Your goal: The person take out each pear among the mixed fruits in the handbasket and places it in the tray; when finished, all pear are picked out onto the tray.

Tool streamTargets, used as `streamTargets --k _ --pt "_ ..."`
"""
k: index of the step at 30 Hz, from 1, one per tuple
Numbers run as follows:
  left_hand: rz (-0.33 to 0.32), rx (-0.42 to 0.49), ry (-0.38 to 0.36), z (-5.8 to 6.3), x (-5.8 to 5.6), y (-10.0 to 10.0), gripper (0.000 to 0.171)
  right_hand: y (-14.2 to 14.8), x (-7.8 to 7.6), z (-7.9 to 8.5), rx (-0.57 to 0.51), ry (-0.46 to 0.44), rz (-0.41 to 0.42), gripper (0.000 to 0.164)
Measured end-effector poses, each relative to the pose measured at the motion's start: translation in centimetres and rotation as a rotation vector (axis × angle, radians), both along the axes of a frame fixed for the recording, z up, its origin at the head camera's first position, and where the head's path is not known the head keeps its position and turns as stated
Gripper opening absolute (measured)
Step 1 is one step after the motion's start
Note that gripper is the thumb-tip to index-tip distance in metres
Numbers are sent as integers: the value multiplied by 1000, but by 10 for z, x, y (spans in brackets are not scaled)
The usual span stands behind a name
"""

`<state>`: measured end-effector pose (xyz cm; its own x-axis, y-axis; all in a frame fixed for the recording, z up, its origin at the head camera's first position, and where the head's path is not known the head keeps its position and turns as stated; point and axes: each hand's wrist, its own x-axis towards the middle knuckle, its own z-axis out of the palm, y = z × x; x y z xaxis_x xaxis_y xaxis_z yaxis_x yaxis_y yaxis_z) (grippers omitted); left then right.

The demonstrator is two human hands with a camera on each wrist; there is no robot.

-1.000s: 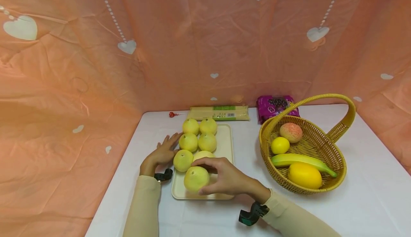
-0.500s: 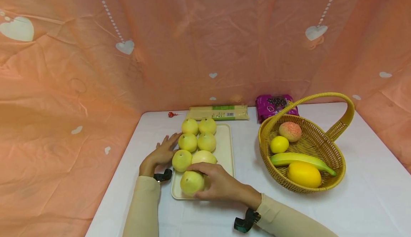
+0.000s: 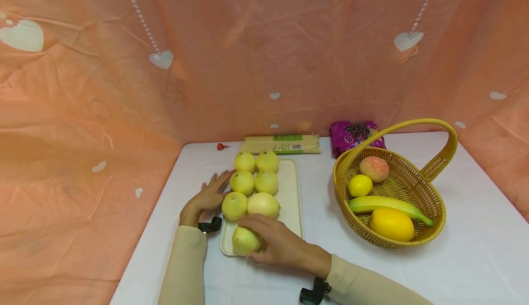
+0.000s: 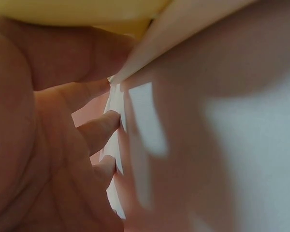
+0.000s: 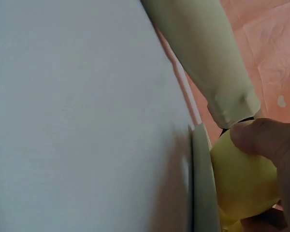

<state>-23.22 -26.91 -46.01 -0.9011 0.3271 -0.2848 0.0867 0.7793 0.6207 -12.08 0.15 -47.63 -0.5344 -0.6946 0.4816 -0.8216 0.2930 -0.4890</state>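
My right hand point(image 3: 281, 246) holds a round pale yellow-green fruit point(image 3: 244, 241) at the near left corner of the cream tray point(image 3: 291, 194). In the right wrist view the thumb lies over this fruit point(image 5: 244, 179), beside the tray's rim point(image 5: 204, 183). Two columns of similar round fruits point(image 3: 243, 183) fill the tray's left and middle behind it. My left hand point(image 3: 208, 198) rests along the tray's left side, fingers extended. In the left wrist view its thumb point(image 4: 82, 55) touches the tray edge, below a yellow fruit point(image 4: 77, 12).
To the right stands a handled wicker basket point(image 3: 438, 213) with a peach point(image 3: 374, 168), a lemon point(image 3: 360, 185), a banana point(image 3: 388, 204) and a larger yellow fruit point(image 3: 391, 224). A purple packet point(image 3: 351, 137), a flat beige packet point(image 3: 281, 145) and a small red item point(image 3: 222, 146) lie along the back.
The right hand has lowered the fruit leftward and toward the near left corner of the tray, uncovering the fruit behind it. The left hand stays in place.
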Motion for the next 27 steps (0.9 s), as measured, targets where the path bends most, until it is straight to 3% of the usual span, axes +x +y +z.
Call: streamTargets --k 6,13,20,27 --pt "4 -3 -8 -1 -1 1 70 1 5 8 88 1 -49 76" --pt "5 8 -10 -1 0 0 68 3 9 17 188 106 -140 69" --pt "12 11 -9 -1 0 1 68 3 11 17 184 169 -173 69" --pt "13 3 -7 1 0 1 69 7 10 21 166 174 -196 68"
